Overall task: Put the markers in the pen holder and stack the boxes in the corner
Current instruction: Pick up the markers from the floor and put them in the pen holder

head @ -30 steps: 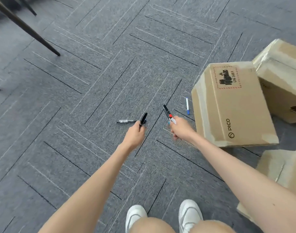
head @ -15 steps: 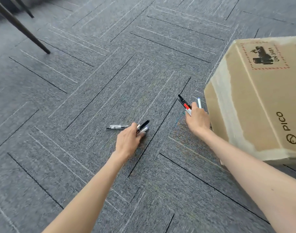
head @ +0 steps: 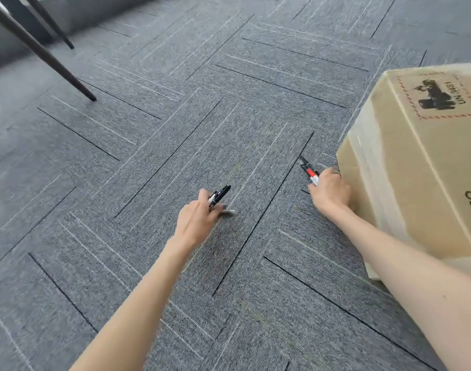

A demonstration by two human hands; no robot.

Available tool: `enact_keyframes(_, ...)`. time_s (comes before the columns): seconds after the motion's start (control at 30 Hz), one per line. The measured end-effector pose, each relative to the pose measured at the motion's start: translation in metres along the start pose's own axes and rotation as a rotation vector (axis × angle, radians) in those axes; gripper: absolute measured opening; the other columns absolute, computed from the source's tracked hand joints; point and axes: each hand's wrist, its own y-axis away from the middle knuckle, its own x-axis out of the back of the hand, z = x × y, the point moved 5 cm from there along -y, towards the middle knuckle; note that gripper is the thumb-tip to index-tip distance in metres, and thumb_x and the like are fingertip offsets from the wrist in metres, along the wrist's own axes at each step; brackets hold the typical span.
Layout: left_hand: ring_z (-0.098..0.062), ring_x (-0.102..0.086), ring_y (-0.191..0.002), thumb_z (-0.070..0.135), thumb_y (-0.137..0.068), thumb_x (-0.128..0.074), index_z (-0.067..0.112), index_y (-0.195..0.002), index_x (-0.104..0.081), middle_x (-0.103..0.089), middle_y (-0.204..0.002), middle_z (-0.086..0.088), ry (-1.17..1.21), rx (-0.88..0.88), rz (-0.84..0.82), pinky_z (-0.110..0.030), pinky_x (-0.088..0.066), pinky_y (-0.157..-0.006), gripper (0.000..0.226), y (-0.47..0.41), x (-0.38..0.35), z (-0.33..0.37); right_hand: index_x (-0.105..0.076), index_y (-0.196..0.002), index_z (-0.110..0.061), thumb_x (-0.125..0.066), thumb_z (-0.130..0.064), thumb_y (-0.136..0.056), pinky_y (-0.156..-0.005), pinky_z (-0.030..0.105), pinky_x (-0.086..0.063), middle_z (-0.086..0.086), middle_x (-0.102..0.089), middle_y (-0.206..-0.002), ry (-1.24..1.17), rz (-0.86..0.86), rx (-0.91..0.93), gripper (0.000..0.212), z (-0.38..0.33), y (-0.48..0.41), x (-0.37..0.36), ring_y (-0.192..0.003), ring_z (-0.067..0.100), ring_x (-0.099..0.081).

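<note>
My left hand (head: pixel 201 219) hovers low over the grey carpet and grips black markers (head: pixel 220 194) that stick out past the thumb; a white tip shows under the fingers. My right hand (head: pixel 329 192) is close to the lower left corner of a brown cardboard box (head: pixel 416 167) and holds a bundle of markers (head: pixel 309 171), one with a red band. No pen holder is in view.
Two dark slanted furniture legs (head: pixel 42 53) stand on the carpet at the upper left. The cardboard box fills the right side. Grey patterned carpet (head: pixel 175 116) stretches ahead between the legs and the box.
The loose marker on the carpet left of my left hand is now in that hand. The blue-capped marker beside the box is gone from the floor, and my right hand has closed over that spot.
</note>
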Motion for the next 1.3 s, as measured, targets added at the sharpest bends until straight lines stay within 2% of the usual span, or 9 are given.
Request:
enact_keyframes(0.1, -0.018, -0.061, -0.058, 0.033, -0.097, -0.048, 0.01, -0.103, -0.04, -0.068, -0.088, -0.004, 0.012, -0.026, -0.001, -0.038, -0.051, -0.055, 0.026, -0.002, 0.004, -0.004, -0.054, -0.097, -0.004, -0.055, -0.034, -0.091, -0.059, 0.032, -0.043, 0.011, -0.063, -0.085, -0.003, -0.005, 0.111, 0.031, -0.014, 0.013, 0.0, -0.071, 0.027, -0.06)
enact_keyframes(0.17, -0.02, -0.058, -0.06, 0.032, -0.099, -0.045, 0.007, -0.11, -0.042, -0.067, -0.087, -0.004, -0.08, -0.05, 0.03, -0.034, -0.046, -0.056, 0.028, -0.003, 0.007, -0.004, -0.056, -0.088, -0.007, -0.053, -0.036, -0.091, -0.056, 0.029, -0.041, 0.008, -0.061, -0.077, -0.042, -0.011, 0.156, 0.03, -0.024, 0.02, 0.0, -0.065, 0.025, -0.058)
enact_keyframes(0.3, -0.018, -0.057, -0.065, 0.046, -0.091, -0.055, 0.011, -0.113, -0.046, -0.067, -0.086, 0.0, -0.195, -0.079, -0.051, -0.031, -0.047, -0.061, 0.042, -0.005, 0.004, -0.01, -0.052, -0.072, -0.012, -0.051, -0.033, -0.093, -0.043, 0.023, -0.033, -0.001, -0.051, -0.059, -0.188, -0.111, 0.193, 0.03, -0.038, 0.031, -0.008, -0.049, 0.015, -0.048)
enact_keyframes(0.43, -0.017, -0.059, -0.075, 0.048, -0.086, -0.061, 0.012, -0.101, -0.051, -0.064, -0.094, 0.0, -0.234, -0.081, -0.08, -0.032, -0.05, -0.071, 0.041, -0.004, 0.0, -0.013, -0.048, -0.066, -0.016, -0.052, -0.033, -0.093, -0.041, 0.021, -0.033, -0.003, -0.049, -0.056, -0.241, -0.216, 0.231, 0.032, -0.045, 0.042, -0.021, -0.044, 0.01, -0.043)
enact_keyframes(0.53, -0.02, -0.061, -0.076, 0.049, -0.091, -0.053, 0.012, -0.097, -0.054, -0.056, -0.094, -0.001, -0.219, -0.047, -0.072, -0.038, -0.052, -0.074, 0.038, -0.005, -0.004, -0.013, -0.052, -0.071, -0.013, -0.053, -0.033, -0.091, -0.047, 0.029, -0.046, 0.0, -0.055, -0.06, -0.31, -0.292, 0.222, 0.028, -0.044, 0.049, -0.031, -0.047, 0.014, -0.05)
enact_keyframes(0.63, -0.016, -0.055, -0.066, 0.042, -0.097, -0.045, 0.014, -0.086, -0.054, -0.058, -0.081, 0.001, -0.058, 0.05, -0.099, -0.031, -0.046, -0.065, 0.032, -0.008, -0.005, -0.006, -0.055, -0.085, -0.011, -0.051, -0.029, -0.095, -0.047, 0.029, -0.054, 0.005, -0.067, -0.066, -0.496, -0.415, 0.219, 0.021, -0.049, 0.06, -0.035, -0.05, 0.017, -0.065)
enact_keyframes(0.8, -0.012, -0.053, -0.056, 0.03, -0.098, -0.046, 0.016, -0.079, -0.051, -0.062, -0.071, 0.001, 0.448, 0.148, -0.218, -0.032, -0.045, -0.06, 0.024, -0.024, 0.008, 0.025, -0.056, -0.094, -0.004, -0.05, -0.021, -0.098, -0.05, 0.032, -0.056, 0.009, -0.066, -0.063, -0.773, -0.527, 0.151, 0.019, -0.065, 0.062, -0.014, -0.048, 0.018, -0.064)
enact_keyframes(0.97, 0.004, -0.051, -0.042, 0.02, -0.101, -0.043, -0.004, -0.106, -0.055, -0.061, -0.08, -0.01, 0.868, 0.256, -0.358, -0.009, -0.038, -0.043, 0.027, -0.018, 0.069, 0.079, -0.057, -0.1, -0.001, -0.048, -0.021, -0.099, -0.047, 0.028, -0.051, 0.005, -0.059, -0.062, -0.928, -0.507, -0.01, 0.023, -0.071, 0.063, 0.055, -0.045, 0.014, -0.056)
enact_keyframes(1.3, 0.001, -0.039, -0.045, 0.03, -0.096, -0.051, 0.006, -0.095, -0.061, -0.053, -0.066, 0.003, 0.985, 0.227, -0.498, -0.012, -0.032, -0.042, 0.026, 0.039, 0.292, 0.244, -0.055, -0.109, -0.012, -0.046, -0.028, -0.099, -0.06, 0.048, -0.056, 0.001, -0.056, -0.063, -0.828, -0.448, -0.003, 0.02, -0.095, 0.122, 0.331, -0.049, 0.014, -0.056)
